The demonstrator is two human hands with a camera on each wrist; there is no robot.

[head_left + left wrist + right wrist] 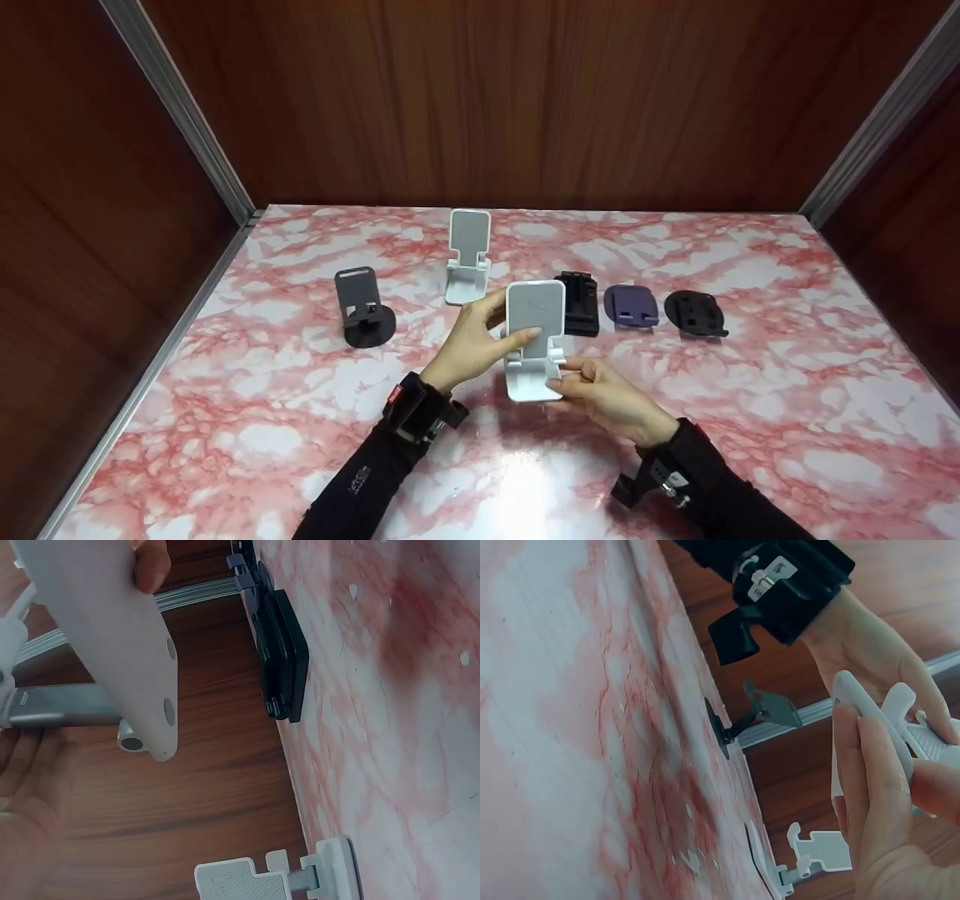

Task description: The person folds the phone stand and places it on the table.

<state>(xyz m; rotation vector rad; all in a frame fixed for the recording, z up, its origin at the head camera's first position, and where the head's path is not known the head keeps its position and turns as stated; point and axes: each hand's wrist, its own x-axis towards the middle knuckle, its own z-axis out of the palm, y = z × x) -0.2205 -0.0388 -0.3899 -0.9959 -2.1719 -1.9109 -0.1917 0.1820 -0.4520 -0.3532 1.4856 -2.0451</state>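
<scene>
A white phone stand (535, 304) with a grey textured pad is held unfolded above the table by both hands. My left hand (472, 345) grips its upright plate, thumb across the front and fingers behind. Low on the right, my right hand (611, 397) pinches the base plate, with the thumb on top and fingers beneath. In the left wrist view, the base's white underside (112, 637) shows small round pads, with a metal support arm (67, 705) beside it. The right wrist view has the right-hand fingers (877, 780) laid flat along the base.
Behind stands a second white phone stand (470, 229). A dark grey stand (358, 289) on a round base is at the left. To the right lie a folded black stand (590, 307), a purple one (636, 304) and a round black one (697, 313). Wooden walls (525, 105) enclose the marbled table.
</scene>
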